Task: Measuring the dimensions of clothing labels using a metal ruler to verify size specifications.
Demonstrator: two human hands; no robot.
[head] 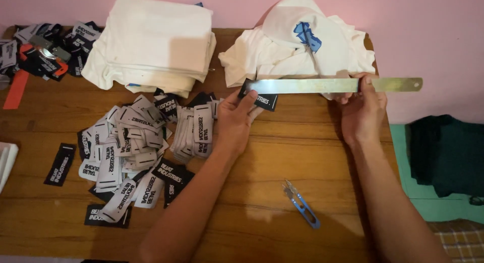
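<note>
Metal ruler (pixel 322 85): we pinch it in our right hand (pixel 362 109), our left hand (pixel 236 117) clamping a black label (pixel 263 99) against its end.

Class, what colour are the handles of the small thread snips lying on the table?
Blue, seen in the head view: the thread snips lie on the wooden table.

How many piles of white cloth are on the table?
2. A neatly folded stack sits at the back left; a crumpled heap with a blue mark lies at the back right, behind the ruler. More may lie out of view.
</note>
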